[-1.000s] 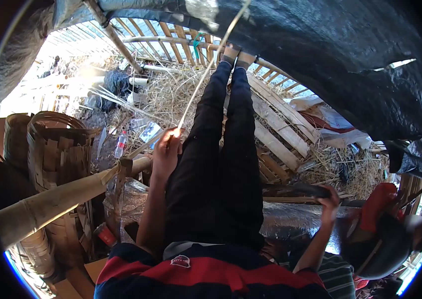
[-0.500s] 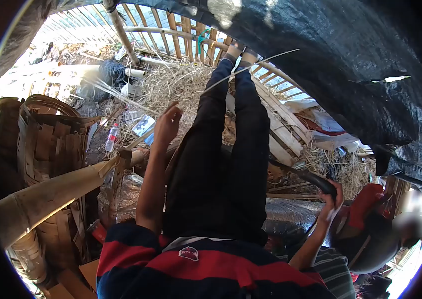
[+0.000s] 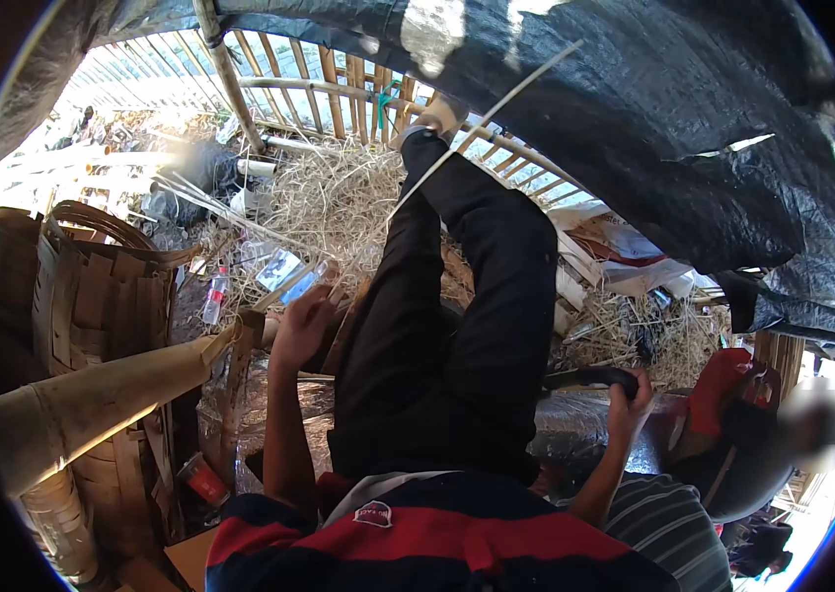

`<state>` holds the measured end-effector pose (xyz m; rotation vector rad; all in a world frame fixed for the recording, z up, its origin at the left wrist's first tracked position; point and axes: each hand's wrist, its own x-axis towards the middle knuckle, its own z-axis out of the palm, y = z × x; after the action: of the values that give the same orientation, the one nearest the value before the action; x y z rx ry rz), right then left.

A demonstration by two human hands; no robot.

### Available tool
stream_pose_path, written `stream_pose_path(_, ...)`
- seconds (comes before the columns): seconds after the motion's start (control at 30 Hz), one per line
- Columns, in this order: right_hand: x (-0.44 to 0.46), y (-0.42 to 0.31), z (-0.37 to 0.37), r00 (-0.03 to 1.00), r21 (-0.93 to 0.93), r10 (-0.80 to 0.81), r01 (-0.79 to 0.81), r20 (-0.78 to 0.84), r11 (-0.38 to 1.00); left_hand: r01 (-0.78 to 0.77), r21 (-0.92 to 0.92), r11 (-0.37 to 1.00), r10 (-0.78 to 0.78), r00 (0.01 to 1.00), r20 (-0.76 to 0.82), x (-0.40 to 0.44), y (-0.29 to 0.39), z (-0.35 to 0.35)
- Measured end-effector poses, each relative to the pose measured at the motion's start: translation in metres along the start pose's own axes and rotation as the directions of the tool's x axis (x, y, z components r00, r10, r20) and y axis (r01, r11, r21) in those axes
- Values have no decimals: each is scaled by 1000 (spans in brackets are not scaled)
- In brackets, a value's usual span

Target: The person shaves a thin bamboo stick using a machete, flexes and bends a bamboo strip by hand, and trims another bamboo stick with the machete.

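Note:
My left hand [image 3: 303, 326] is beside my left thigh, near the split end of a thick bamboo pole [image 3: 112, 385]. Its fingers are loosely bent and apart, and nothing shows clearly in them. On the other side, my right hand [image 3: 632, 403] is wrapped round the black handle of a large knife [image 3: 607, 377], whose blade points toward my right thigh and is partly hidden. A long thin bamboo strip [image 3: 496, 109] slants up across my lower legs, touched by neither hand.
Woven bamboo baskets [image 3: 107, 306] stand at left, near a red cup [image 3: 205, 481] and a plastic bottle [image 3: 214, 298]. Straw [image 3: 329, 202] covers the ground before a slatted fence [image 3: 339, 89]. Dark tarpaulin [image 3: 654, 118] hangs at upper right. Another person's red sleeve [image 3: 719, 390] is at right.
My left hand has dropped toward my thigh. The right hand has moved slightly left with the knife, now held more level. My right knee has bent outward, and the bamboo strip has tilted steeper.

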<state>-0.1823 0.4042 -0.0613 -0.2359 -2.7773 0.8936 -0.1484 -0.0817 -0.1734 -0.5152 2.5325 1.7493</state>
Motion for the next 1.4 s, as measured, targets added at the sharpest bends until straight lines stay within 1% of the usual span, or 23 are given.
stream_pose_path(0.07, 2, -14, 4, 1000, 5, 23, -23, -1, 1000, 54, -224, 973, -29, 993, 111, -18, 2, -6)
stream_pose_path(0.2, 24, -15, 8, 995, 86, 32, -24, -94, 996, 77, -333, 940, -8, 979, 204, -40, 7, 2)
stream_pose_path(0.23, 30, -20, 8, 994, 93, 48, -38, -101, 995, 197, -403, 894, -80, 954, 288, -41, 8, 6)
stream_pose_path(0.27, 38, -25, 4, 981, 262, 93, -46, -171, 964, 324, -455, 830, -148, 913, 380, -40, 10, 10)
stream_pose_path(0.3, 43, -27, 0, 961, 418, 153, -43, -232, 907, 319, -481, 816, -140, 918, 372, -41, 19, 16)
stream_pose_path(0.33, 48, -20, -4, 956, 414, 178, -68, -232, 908, 336, -464, 820, -150, 908, 392, -43, 20, 22)
stream_pose_path(0.4, 61, -6, -12, 914, 729, 298, -4, -275, 685, 308, -506, 806, -172, 939, 297, -41, 19, 34)
stream_pose_path(0.43, 65, -15, -14, 909, 725, 307, -8, -281, 688, 313, -501, 807, -171, 935, 310, -40, 23, 37)
stream_pose_path(0.5, 68, -36, -13, 877, 958, 466, -25, -117, 286, 314, -608, 729, -199, 947, 251, -34, 34, 40)
stream_pose_path(0.53, 65, -37, -8, 875, 957, 470, -27, -117, 289, 319, -606, 729, -201, 946, 255, -31, 37, 44)
stream_pose_path(0.6, 63, -36, 13, 816, 958, 540, -281, 206, 58, 218, -638, 739, -199, 975, 103, -20, 42, 53)
stream_pose_path(0.73, 36, -24, 73, 676, 869, 593, -487, 438, -86, 285, -620, 731, -270, 955, 121, -9, 62, 44)
stream_pose_path(0.8, 25, -3, 93, 603, 818, 612, -559, 512, -133, 318, -502, 804, -236, 946, 222, -4, 67, 37)
stream_pose_path(0.87, 11, 15, 105, 536, 704, 530, -687, 657, -179, 291, -423, 858, -200, 948, 246, 1, 59, 42)
stream_pose_path(0.93, 9, 29, 108, 485, 632, 496, -753, 721, -182, 261, -345, 902, -171, 948, 268, 5, 54, 46)
stream_pose_path(1.0, 8, 36, 107, 537, 576, 317, -817, 782, -36, 304, -293, 906, -181, 907, 380, 10, 55, 56)
stream_pose_path(1.03, 10, 36, 106, 529, 570, 324, -821, 784, -40, 368, -354, 860, -206, 884, 419, 9, 60, 56)
stream_pose_path(1.1, 27, 35, 106, 465, 410, 331, -884, 821, 225, 369, -353, 860, -188, 872, 453, 11, 56, 60)
stream_pose_path(1.13, 36, 34, 106, 461, 406, 338, -886, 820, 225, 360, -355, 862, -163, 862, 479, 11, 54, 61)
stream_pose_path(1.2, 51, 31, 107, 366, 219, 202, -828, 908, 516, 392, -349, 851, -183, 845, 502, 6, 55, 62)
stream_pose_path(1.23, 54, 29, 108, 361, 212, 202, -826, 910, 522, 414, -343, 843, -199, 833, 517, 4, 57, 62)
stream_pose_path(1.3, 56, 22, 110, 332, 245, 31, -752, 943, 611, 430, -316, 846, -216, 817, 534, -3, 65, 57)
stream_pose_path(1.4, 58, 10, 119, 234, 120, 59, -678, 970, 725, 474, -303, 827, -228, 775, 590, -16, 76, 43)
